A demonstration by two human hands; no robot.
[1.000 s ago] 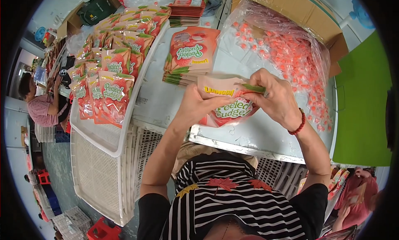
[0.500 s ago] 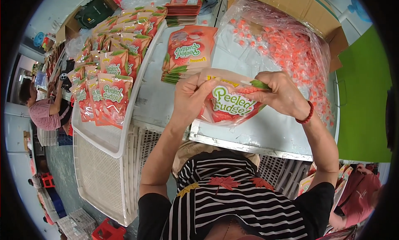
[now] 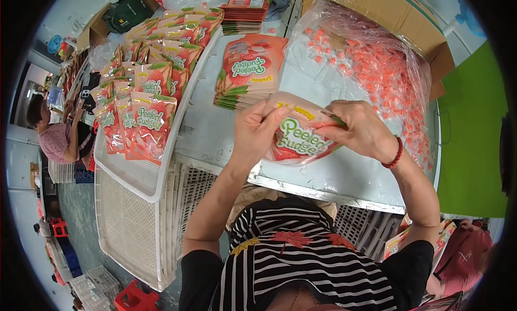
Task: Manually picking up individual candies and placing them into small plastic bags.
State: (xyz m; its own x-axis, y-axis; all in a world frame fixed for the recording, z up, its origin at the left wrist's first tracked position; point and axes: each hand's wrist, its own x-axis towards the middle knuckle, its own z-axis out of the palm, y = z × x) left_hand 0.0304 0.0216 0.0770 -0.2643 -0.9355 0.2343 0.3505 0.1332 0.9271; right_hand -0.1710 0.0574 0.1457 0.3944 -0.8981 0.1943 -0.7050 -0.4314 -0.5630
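Note:
A pink and red candy pouch [image 3: 299,137] hangs between my two hands over the near edge of the table. My left hand [image 3: 257,129] pinches its upper left side, thumb on the front. On the upper right corner, my right hand [image 3: 363,129] grips the pouch with bent fingers; a red bead bracelet circles that wrist. What is inside the pouch cannot be seen. Just beyond my left hand lies a stack of flat pouches [image 3: 253,63]. Past my right hand spreads a heap of small wrapped red candies [image 3: 371,68] on clear plastic.
Filled pouches [image 3: 153,117] stand in rows in a white tray [image 3: 121,173] at my left, above stacked crates [image 3: 126,230]. An open cardboard box [image 3: 398,15] stands at the far right, beside a green panel [image 3: 474,128]. Other people [image 3: 59,136] work at both sides.
The pouch's top edge has bent over, and its right corner is now mostly covered by my right hand. Both hands have shifted slightly, still on the pouch.

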